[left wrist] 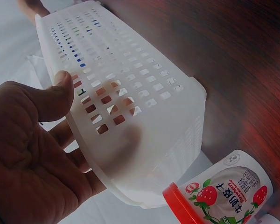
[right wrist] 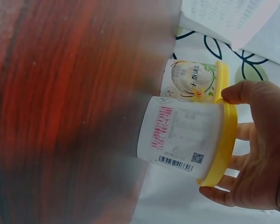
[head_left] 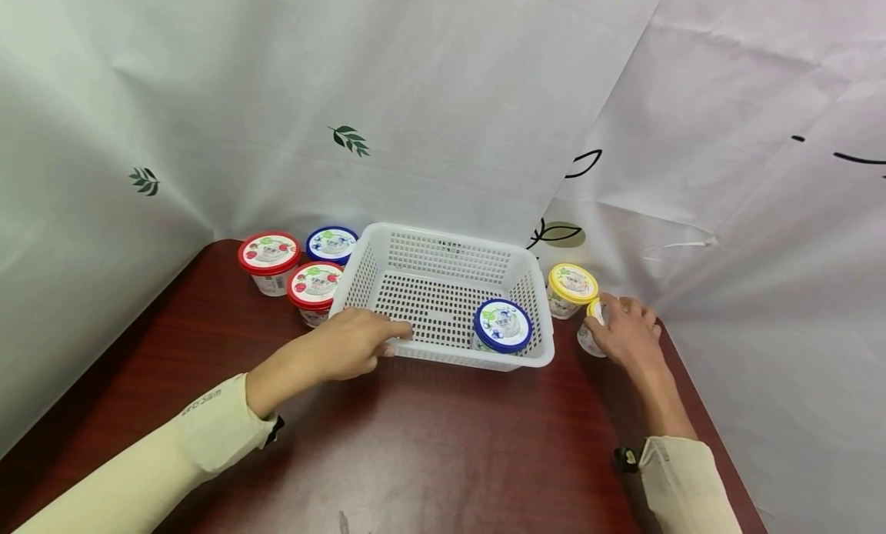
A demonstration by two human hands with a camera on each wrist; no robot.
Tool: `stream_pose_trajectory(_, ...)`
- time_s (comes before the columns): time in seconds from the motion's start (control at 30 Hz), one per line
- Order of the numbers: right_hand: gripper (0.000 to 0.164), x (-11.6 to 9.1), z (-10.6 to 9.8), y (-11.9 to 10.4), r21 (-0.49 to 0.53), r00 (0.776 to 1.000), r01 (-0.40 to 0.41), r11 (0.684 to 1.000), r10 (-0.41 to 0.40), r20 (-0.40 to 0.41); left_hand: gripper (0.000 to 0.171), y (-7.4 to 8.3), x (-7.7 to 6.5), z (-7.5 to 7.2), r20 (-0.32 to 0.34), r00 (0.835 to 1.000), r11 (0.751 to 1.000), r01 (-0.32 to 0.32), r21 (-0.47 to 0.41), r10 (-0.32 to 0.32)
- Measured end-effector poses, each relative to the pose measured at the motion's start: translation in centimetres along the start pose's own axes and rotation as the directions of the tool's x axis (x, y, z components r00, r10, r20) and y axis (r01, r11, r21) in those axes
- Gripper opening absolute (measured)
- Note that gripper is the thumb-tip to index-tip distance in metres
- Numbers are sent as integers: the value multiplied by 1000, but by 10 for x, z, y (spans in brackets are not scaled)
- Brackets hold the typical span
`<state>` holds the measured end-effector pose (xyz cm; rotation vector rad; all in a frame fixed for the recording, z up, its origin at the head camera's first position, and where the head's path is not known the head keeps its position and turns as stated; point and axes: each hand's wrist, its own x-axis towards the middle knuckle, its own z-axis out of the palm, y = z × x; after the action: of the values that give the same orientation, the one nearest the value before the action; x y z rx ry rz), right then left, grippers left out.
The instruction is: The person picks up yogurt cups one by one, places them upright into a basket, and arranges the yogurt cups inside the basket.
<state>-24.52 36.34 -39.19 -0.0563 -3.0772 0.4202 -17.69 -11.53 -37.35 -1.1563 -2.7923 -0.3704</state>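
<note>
A white plastic basket stands on the table, with a blue-lidded tub in its right front corner. My left hand holds the basket's front left rim; in the left wrist view the thumb is outside the wall and the fingers reach inside. To the right of the basket, my right hand grips a yellow-lidded tub by its lid, thumb on one side and fingers on the other. The tub appears to stand on the table. Another yellow-lidded tub stands right beside it, nearer the basket.
Left of the basket stand two red-lidded tubs and a blue-lidded tub. The dark red wooden table extends toward me. White cloth with leaf prints hangs behind and at both sides.
</note>
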Motion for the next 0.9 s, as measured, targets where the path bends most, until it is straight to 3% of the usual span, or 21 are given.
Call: stream_pose_trajectory(0.9,82,1,-10,-2,-25,999,-38,999,39,29,19,1,-1,0,-18,1000,1000,-16,-1,16)
